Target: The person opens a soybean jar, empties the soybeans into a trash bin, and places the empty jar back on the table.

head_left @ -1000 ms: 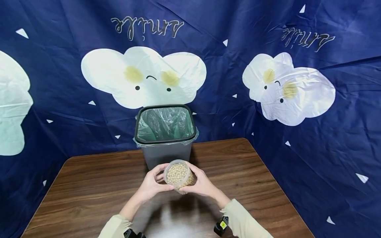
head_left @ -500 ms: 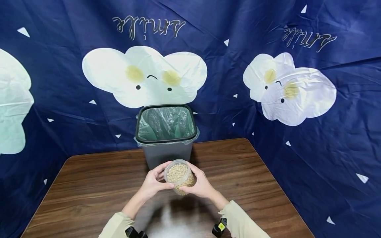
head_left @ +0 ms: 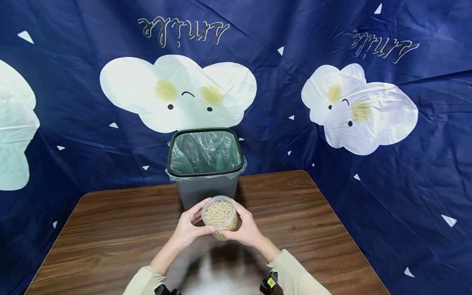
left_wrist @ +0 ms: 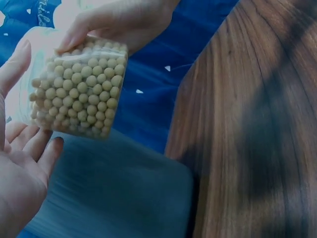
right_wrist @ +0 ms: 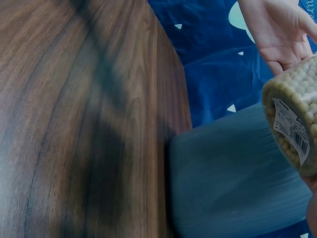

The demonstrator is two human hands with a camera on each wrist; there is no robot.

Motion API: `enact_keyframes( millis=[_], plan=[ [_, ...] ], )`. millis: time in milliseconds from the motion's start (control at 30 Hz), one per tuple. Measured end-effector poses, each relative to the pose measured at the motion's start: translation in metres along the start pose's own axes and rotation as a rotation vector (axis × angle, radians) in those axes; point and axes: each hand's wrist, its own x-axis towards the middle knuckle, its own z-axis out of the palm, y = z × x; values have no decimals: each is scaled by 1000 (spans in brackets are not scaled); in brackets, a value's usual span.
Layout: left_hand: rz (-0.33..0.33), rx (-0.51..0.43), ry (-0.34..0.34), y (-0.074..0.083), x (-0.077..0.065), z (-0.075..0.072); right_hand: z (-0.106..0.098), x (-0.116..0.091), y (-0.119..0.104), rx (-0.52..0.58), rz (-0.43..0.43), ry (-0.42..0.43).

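A clear plastic jar [head_left: 228, 224] packed with small round beige balls is held between both hands over the table, tipped with its mouth end toward the upper left in the head view. My left hand [head_left: 185, 229] grips its left side, thumb at the near rim and fingers beyond. On the other side my right hand [head_left: 248, 229] holds the jar, its thumb along the front wall. The left wrist view shows the balls [left_wrist: 79, 91] through the clear wall. A white barcode label [right_wrist: 291, 126] is on the jar's base in the right wrist view.
Behind the hands stands a grey bin [head_left: 206, 189] with a black rim and a thin green liner [head_left: 206, 153]. The brown wooden table [head_left: 121, 237] has a blue curtain [head_left: 273, 82] with white clouds behind and beside it.
Both hands keep their hold. In the head view the jar has shifted very slightly up and left with them; the bin stands where it was.
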Motion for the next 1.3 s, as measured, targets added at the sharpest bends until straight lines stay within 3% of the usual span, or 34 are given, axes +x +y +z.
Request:
enact_keyframes(
  millis=[100, 333, 467, 600, 700, 867, 1000, 1200, 1300],
  plan=[
    [36, -1, 1, 2, 1, -1, 5, -2, 14, -8, -22, 15],
    [103, -89, 3, 2, -1, 2, -3, 7, -15, -21, -77, 45],
    [98, -111, 44, 1, -1, 5, -1, 8, -16, -51, -91, 74],
    [20, -104, 105, 2, 0, 7, -3, 11, -17, -44, -49, 48],
    [-36, -160, 128, 4, -1, 7, -7, 11, -16, 3, 3, -34],
    [-53, -307, 91, 4, -4, 4, -17, 11, -13, 189, 87, -169],
    [-59, -362, 24, 0, -7, 1, -20, 12, -12, 325, 136, -227],
    [-33, -355, -11, -1, -6, -3, -19, 15, -16, 281, 268, -273],
    [-16, -328, -23, 0, -6, -2, -18, 13, -11, 241, 256, -260]
  ],
)
